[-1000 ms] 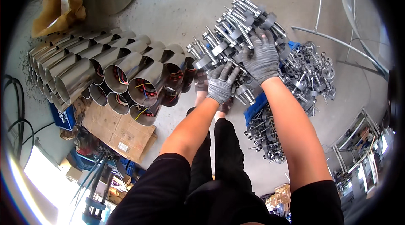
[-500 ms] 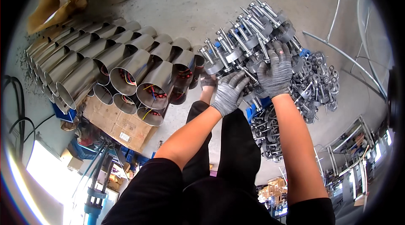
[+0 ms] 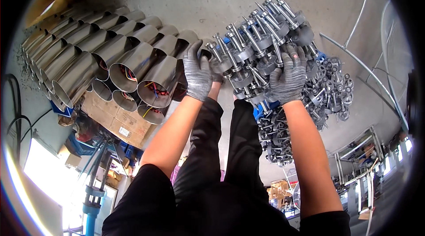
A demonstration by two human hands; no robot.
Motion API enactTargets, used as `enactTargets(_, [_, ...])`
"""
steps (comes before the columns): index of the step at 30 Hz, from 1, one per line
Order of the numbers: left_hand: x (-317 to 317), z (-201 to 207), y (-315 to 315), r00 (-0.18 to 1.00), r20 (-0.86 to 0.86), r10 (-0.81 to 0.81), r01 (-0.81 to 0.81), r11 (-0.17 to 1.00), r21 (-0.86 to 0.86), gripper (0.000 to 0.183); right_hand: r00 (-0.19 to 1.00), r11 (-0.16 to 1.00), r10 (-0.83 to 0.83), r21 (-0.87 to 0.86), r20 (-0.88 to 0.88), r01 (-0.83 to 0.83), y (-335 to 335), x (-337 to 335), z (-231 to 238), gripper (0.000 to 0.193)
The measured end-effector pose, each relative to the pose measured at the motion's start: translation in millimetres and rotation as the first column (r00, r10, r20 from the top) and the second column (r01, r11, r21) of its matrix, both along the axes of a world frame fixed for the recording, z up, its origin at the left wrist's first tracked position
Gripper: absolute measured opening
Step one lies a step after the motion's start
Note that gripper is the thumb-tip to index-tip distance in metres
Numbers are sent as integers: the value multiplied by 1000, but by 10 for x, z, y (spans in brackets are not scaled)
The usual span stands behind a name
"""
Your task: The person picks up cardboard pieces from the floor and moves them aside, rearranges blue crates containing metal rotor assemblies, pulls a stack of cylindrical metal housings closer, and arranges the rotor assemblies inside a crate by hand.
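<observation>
My left hand (image 3: 198, 75), in a grey knit glove, is raised beside the stack of shiny metal cylinders (image 3: 156, 81). Its fingers are stretched out with the thumb apart, and nothing shows in it. My right hand (image 3: 288, 79), gloved alike, lies with its back up on a heap of steel shafts with thick round discs (image 3: 259, 41). Its fingers reach forward over the parts, the thumb is apart, and the fingertips are partly hidden. Coloured wires and red windings show inside the nearest cylinders.
Flattened cardboard (image 3: 116, 118) lies under the cylinders. More small metal parts (image 3: 332, 85) are heaped at the right, with blue plastic beneath. A thin metal pipe (image 3: 354, 56) crosses the floor at far right. A blue machine column (image 3: 92, 205) stands at lower left.
My left hand has left the heap of shafts and moved left to the cylinders. My right hand stays on the heap. The whole view has shifted slightly.
</observation>
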State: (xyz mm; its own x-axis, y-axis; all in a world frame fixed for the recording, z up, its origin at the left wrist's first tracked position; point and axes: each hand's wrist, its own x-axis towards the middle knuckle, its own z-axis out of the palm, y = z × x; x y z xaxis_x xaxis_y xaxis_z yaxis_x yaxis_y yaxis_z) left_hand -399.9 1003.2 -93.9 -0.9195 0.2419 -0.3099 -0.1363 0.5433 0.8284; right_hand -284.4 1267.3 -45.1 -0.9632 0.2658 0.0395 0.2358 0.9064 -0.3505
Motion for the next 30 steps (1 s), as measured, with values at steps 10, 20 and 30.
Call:
enactTargets(10, [-122,-30,211,995,69,65,-65,998,-1,55,999,999,28,-38,27,-27,35,-42,42,44])
enactTargets(20, [239,-425,17,954,132,268,-288,944,164,62,1000,999,22,-33,7,-21,37,-84,44,49])
enactTargets(30, [811,-959,-120,581,544,605,-785,592,180,44,999,998,48,-30,27,-47,-26,-104,45,42])
